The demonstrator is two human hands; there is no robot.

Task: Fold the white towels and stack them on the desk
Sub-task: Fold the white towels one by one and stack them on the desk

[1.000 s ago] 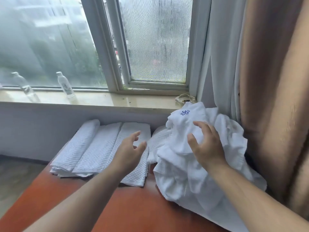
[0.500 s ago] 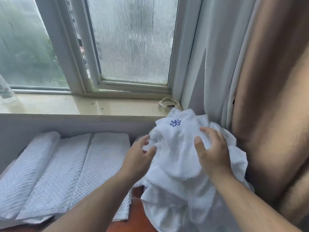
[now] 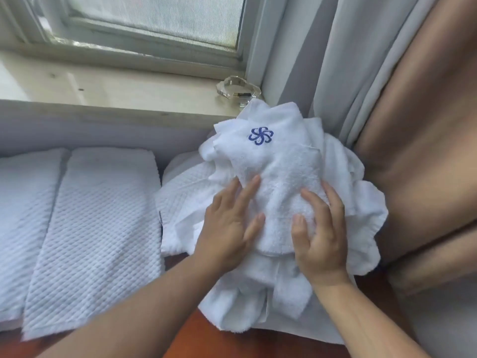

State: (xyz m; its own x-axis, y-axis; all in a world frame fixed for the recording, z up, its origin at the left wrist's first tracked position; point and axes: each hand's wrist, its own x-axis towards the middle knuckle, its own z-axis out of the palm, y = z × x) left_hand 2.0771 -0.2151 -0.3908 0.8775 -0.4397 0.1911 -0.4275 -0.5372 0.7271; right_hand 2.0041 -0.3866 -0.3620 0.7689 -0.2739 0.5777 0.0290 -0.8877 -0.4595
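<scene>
The left hand (image 3: 227, 228) lies flat, fingers straight and spread, on the left flank of the white terry towel with a blue flower emblem (image 3: 278, 171). The right hand (image 3: 320, 236) cups the same towel from the right, with a ridge of cloth held loosely between the thumb and the curved fingers. This towel tops the heap of crumpled white towels (image 3: 361, 228) at the far right corner of the red-brown wooden desk (image 3: 206, 337), against the grey and tan curtain (image 3: 387, 99). The folded white waffle-weave towels (image 3: 98, 215) lie side by side along the far edge to the left.

Step in hand, as judged: selecting the next towel from the heap. The next move calls for lifting it free, without dragging its neighbours, onto bare desk for folding.

Half a second earlier, the left hand touched only the heap's left edge. It has since moved onto the emblem towel, and the right hand has shifted lower.
</scene>
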